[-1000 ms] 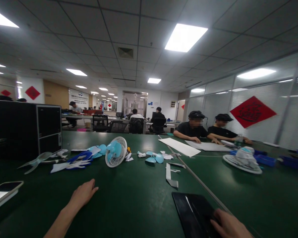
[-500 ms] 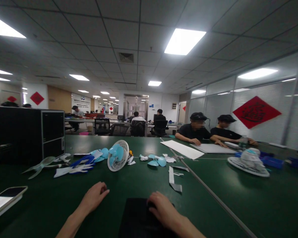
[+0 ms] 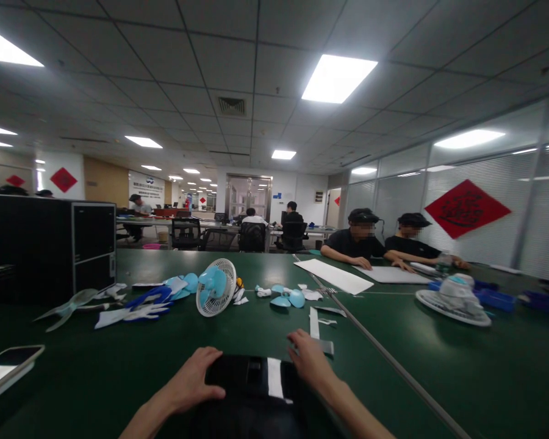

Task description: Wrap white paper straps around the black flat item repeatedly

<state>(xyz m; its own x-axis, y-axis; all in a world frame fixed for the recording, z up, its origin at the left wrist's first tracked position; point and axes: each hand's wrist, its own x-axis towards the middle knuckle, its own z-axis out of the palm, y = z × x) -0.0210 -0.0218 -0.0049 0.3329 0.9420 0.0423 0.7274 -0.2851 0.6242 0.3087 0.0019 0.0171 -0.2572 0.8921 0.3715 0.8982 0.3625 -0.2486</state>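
Observation:
A black box-like object [image 3: 235, 375] with a white strip [image 3: 275, 378] across its top lies at the bottom centre, between my two hands. I cannot make out its exact kind, and its near part blurs into the dark lower edge. My left hand [image 3: 194, 378] grips its far left corner, fingers along the far edge and thumb over the top. By the far right corner is my right hand [image 3: 313, 360], fingers stretched out and slightly apart. Just past those fingers lies a bent white paper strip [image 3: 314, 322].
Across the green table [image 3: 132, 360] lie a fan with a white grille [image 3: 229, 286], blue fan blades [image 3: 296, 298], gloves [image 3: 149, 308] and a phone [image 3: 9, 369]. A black computer case [image 3: 94, 244] stands left. Two co-workers [image 3: 361, 241] sit at right behind a white board [image 3: 333, 275].
The black object now shows its white strip between my hands. My left hand has moved right onto its corner. My right hand has shifted forward and right, its fingers straighter.

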